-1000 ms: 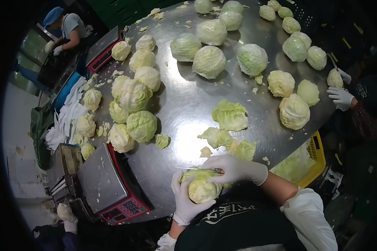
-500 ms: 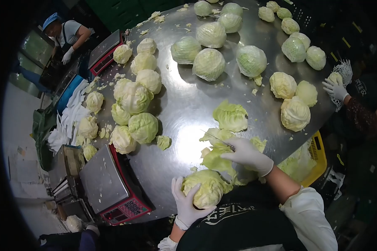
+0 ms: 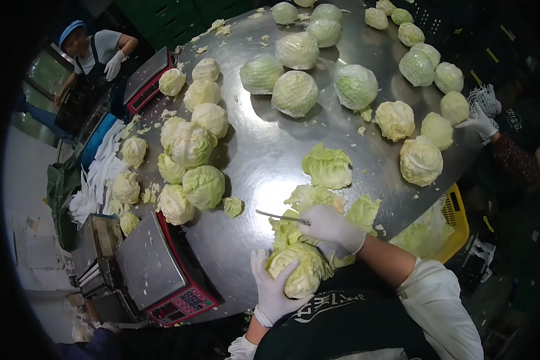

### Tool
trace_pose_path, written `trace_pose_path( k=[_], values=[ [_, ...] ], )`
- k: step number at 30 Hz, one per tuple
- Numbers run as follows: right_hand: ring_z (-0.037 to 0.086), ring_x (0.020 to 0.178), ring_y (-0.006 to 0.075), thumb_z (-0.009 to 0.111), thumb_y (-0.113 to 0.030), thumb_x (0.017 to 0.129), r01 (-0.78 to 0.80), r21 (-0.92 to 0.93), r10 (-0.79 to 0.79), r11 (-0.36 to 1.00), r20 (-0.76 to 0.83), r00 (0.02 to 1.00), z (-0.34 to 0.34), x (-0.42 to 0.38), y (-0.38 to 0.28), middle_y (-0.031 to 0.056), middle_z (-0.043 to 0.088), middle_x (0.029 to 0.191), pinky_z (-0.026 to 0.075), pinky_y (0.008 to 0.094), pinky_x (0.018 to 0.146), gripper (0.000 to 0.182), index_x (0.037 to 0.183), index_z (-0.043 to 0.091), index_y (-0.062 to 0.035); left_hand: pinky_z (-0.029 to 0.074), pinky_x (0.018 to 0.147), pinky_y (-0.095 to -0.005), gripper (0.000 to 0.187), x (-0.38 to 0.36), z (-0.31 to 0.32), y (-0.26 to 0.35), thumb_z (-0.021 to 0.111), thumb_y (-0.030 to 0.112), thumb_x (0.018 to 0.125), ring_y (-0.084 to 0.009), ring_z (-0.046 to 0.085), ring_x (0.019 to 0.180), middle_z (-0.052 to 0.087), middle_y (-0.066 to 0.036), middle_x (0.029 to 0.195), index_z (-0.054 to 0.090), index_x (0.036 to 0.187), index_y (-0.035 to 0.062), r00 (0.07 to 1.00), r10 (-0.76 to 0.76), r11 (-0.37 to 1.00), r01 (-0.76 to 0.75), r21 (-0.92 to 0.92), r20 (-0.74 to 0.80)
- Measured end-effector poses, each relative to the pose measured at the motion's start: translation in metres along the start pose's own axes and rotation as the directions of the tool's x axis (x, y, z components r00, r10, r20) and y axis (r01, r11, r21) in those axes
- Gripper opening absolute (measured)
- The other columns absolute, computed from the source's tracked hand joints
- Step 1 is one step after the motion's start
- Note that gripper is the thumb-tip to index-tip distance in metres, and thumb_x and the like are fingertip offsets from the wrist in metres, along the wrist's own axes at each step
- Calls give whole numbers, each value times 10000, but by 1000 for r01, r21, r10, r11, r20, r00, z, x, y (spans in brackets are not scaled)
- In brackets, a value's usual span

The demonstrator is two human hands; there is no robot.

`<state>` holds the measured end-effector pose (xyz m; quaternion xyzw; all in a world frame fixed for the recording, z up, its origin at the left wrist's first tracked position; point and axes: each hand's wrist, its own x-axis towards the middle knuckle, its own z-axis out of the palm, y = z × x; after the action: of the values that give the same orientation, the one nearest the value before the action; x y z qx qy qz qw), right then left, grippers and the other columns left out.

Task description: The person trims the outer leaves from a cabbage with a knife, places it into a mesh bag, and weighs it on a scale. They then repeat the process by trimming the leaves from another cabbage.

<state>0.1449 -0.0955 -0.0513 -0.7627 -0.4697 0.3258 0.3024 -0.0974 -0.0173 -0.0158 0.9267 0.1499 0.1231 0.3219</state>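
A pale green cabbage (image 3: pixel 303 271) rests against my apron at the table's near edge. My left hand (image 3: pixel 275 285), in a white glove, grips its left side with the fingers spread around it. Just above the cabbage, my gloved right hand (image 3: pixel 333 227) is closed on a knife (image 3: pixel 279 216), whose thin blade points left. The knife's handle is mostly hidden in the fist. Loose cabbage leaves (image 3: pixel 327 167) lie beyond and around my right hand, and one leaf (image 3: pixel 285 231) sits between the blade and the cabbage.
Bare cabbages (image 3: pixel 189 144) are grouped at left, wrapped ones (image 3: pixel 295 93) at the back. A scale (image 3: pixel 168 270) stands near left, another scale (image 3: pixel 147 75) farther off. A yellow crate (image 3: pixel 456 216) holds leaves at right. One co-worker's gloved hand (image 3: pixel 480 123) touches a cabbage; another person (image 3: pixel 96 54) stands far left.
My right hand has moved left and down toward the cabbage, bringing the knife blade into clear view. The co-worker at right has set a cabbage on the table. The far-left person's hand has risen.
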Motion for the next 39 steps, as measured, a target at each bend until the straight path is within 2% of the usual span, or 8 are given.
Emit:
trace_pose_path(
  k=[3, 5, 8, 19, 25, 34, 36, 39],
  values=[
    [698, 802, 373, 640, -352, 899, -154, -57, 156, 986, 28, 987, -5, -6, 10, 228, 709, 861, 554, 439, 785, 380, 996, 729, 5, 210, 1177, -669, 848, 0, -2, -3, 944, 452, 588, -581, 196, 1425, 228, -297, 1538, 632, 1341, 217, 1000, 4, 1000, -4, -22, 5],
    [695, 844, 330, 700, -379, 899, -88, 377, 44, 922, 123, 991, -16, -19, -4, 216, 714, 918, 539, 423, 790, 448, 1051, 704, 43, 230, 1158, -682, 905, 1, -5, -6, 945, 457, 582, -573, 241, 1409, 290, -284, 1522, 582, 1365, 185, 1000, 20, 999, -20, -27, -11],
    [681, 880, 298, 731, -375, 906, 199, 335, -241, 921, 91, 966, -13, -29, -10, 203, 713, 966, 525, 401, 789, 485, 1094, 683, 69, 270, 1154, -649, 964, 6, -13, -5, 951, 450, 583, -535, 295, 1408, 356, -266, 1498, 522, 1392, 150, 998, 55, 996, -57, 62, 27],
    [657, 741, 425, 614, -238, 928, -26, 151, 62, 988, -240, 969, 14, -30, 43, 235, 658, 779, 509, 488, 676, 259, 896, 674, 12, 358, 1175, -503, 1075, -14, 3, -57, 970, 415, 619, -378, 432, 1403, 410, -217, 1503, 420, 1473, 64, 990, -131, 864, 92, -496, -45],
    [665, 870, 390, 707, -271, 869, -285, -1, 245, 959, -504, 828, -43, -85, 79, 187, 687, 960, 526, 476, 763, 318, 1066, 681, -22, 438, 1147, -446, 1153, -23, 1, -44, 942, 427, 668, -290, 504, 1364, 473, -142, 1481, 298, 1551, 59, 756, -599, -208, 172, -963, 265],
    [691, 943, 304, 803, -263, 831, 262, 250, -195, 932, -263, 945, -20, -78, -6, 138, 692, 1092, 534, 398, 822, 396, 1160, 699, -68, 439, 1141, -452, 1038, 14, 46, -9, 888, 397, 729, -312, 522, 1325, 485, -153, 1447, 322, 1528, 50, 884, -455, 114, 180, -977, 110],
    [692, 925, 299, 752, -230, 863, -172, 314, 261, 934, -265, 928, -32, -82, 26, 140, 694, 1072, 534, 393, 814, 294, 1100, 716, -60, 450, 1136, -470, 1003, 13, 47, -11, 847, 433, 773, -325, 510, 1356, 466, -171, 1493, 330, 1536, 37, 883, -453, 19, 147, -989, 122],
    [694, 916, 294, 708, -209, 885, -319, 146, 350, 937, -455, 819, -42, -96, 85, 138, 699, 1050, 534, 393, 812, 269, 1107, 705, -58, 473, 1113, -502, 951, 1, 37, -29, 754, 529, 841, -358, 497, 1377, 428, -195, 1544, 345, 1544, 36, 822, -443, -324, 226, -919, 358]
  ],
)
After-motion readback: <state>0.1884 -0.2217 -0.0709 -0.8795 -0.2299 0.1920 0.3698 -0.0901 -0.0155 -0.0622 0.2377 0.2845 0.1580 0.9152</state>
